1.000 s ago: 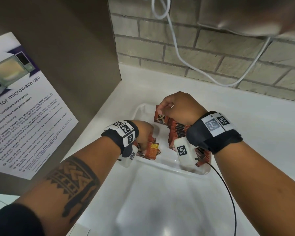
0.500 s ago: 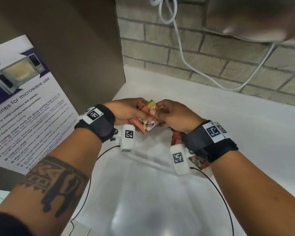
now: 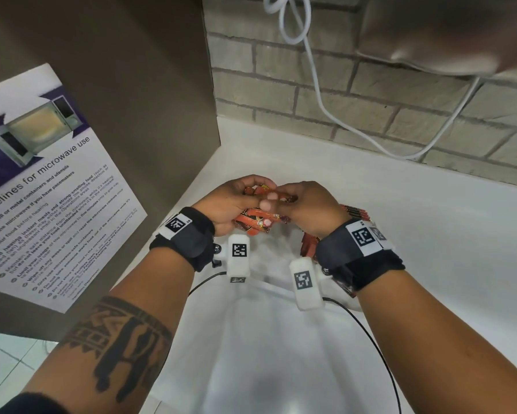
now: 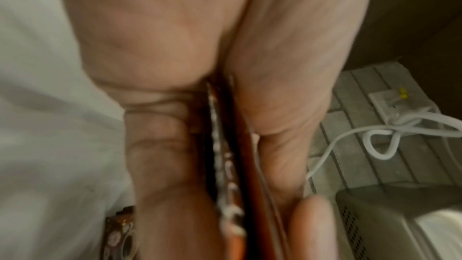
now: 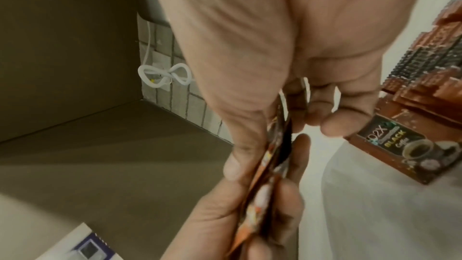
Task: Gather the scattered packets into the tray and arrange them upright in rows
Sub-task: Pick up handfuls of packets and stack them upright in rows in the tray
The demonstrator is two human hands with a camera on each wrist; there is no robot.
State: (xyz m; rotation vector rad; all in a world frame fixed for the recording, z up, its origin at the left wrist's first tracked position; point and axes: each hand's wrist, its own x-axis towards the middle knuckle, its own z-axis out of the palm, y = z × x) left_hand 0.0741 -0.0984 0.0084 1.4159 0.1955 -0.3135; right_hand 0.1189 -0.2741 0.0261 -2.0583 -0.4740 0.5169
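Note:
Above the white tray [image 3: 273, 287], both hands meet on a small bunch of orange packets [image 3: 255, 221]. My left hand [image 3: 251, 195] grips the bunch from the left, its edges showing between palm and fingers [image 4: 225, 165]. From the right, my right hand [image 3: 284, 198] pinches the same packets [image 5: 272, 157] between thumb and fingers. A row of packets [image 3: 354, 210] stands upright in the tray's right side, under my right wrist. The right wrist view shows that row [image 5: 425, 78] with a black coffee packet [image 5: 400, 145] at its front.
A brown cabinet panel [image 3: 131, 85] with a microwave-use poster [image 3: 42, 189] closes off the left. The brick wall [image 3: 370, 94] behind carries a looped white cable [image 3: 311, 70]. The white counter [image 3: 430, 234] runs off to the right. An appliance [image 3: 445, 31] hangs overhead.
A second ago both hands were down in the tray. The left hand lifted a bunch of packets, and the right hand joined it above the tray.

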